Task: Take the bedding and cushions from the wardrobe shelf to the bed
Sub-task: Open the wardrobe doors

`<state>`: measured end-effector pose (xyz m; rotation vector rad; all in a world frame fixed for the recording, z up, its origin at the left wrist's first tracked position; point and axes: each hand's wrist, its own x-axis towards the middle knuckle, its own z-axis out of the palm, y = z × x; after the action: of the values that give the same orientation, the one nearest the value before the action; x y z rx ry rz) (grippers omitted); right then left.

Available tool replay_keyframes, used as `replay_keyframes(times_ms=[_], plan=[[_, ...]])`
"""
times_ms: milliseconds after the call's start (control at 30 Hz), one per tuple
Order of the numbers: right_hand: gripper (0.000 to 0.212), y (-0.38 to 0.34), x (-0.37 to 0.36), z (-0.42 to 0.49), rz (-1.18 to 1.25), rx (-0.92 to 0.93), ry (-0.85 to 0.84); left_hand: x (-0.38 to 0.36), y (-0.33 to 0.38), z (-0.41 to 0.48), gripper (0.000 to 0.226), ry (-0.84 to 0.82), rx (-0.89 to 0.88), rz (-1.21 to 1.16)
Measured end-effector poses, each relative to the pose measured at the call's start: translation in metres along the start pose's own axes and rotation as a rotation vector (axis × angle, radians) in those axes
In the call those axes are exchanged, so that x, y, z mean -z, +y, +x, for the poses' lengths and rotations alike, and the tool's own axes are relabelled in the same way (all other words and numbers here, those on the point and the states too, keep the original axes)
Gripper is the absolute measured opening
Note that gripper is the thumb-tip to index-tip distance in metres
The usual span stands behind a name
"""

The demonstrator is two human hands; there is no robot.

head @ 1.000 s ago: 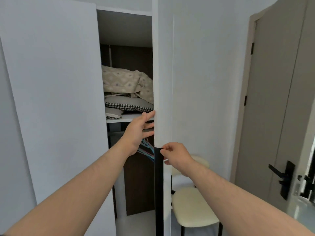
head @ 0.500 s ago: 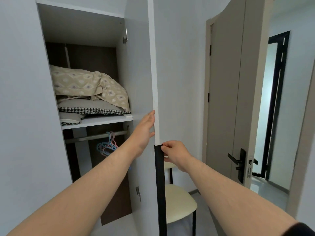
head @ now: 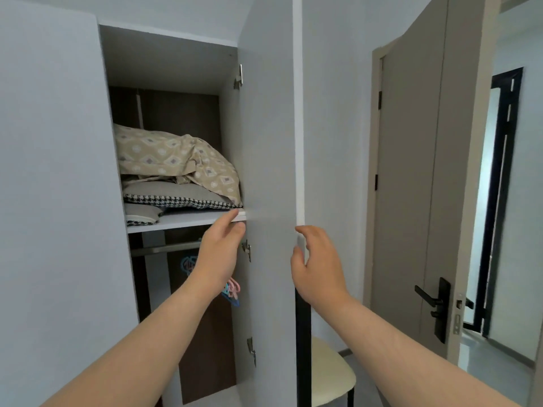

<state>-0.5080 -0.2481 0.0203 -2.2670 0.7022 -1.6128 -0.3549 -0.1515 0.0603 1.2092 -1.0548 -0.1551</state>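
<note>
Head view, bedding lengthwise along shelf, left hand, right hand fingers slack, empty.

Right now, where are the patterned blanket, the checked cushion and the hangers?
patterned blanket (head: 173, 154), head view, middle of its crumpled top.
checked cushion (head: 182, 201), head view, houndstooth front edge.
hangers (head: 235, 286), head view, the pink one.

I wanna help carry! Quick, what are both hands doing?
Left hand: open, holding nothing.
Right hand: open, holding nothing, beside the wardrobe door.
</note>
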Motion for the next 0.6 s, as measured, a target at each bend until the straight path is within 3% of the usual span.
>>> replay_keyframes(times_ms=[67, 133, 367, 600], plan=[[0.043, -0.024, -0.012, 0.007, -0.057, 0.182, -0.014, 0.035, -0.007, 0.003, 0.044, 0.119, -0.049, 0.161], [0.046, -0.046, -0.033, 0.013, -0.056, 0.251, -0.08, 0.073, -0.012, 0.006, 0.048, 0.196, -0.097, 0.278], [0.048, -0.087, -0.138, 0.031, -0.032, 0.273, -0.221, 0.187, -0.029, 0.019, 0.054, 0.189, -0.246, 0.7], [0.042, -0.118, -0.238, 0.062, -0.078, 0.313, -0.313, 0.282, -0.076, 0.073, 0.065, 0.214, -0.175, 0.867]])
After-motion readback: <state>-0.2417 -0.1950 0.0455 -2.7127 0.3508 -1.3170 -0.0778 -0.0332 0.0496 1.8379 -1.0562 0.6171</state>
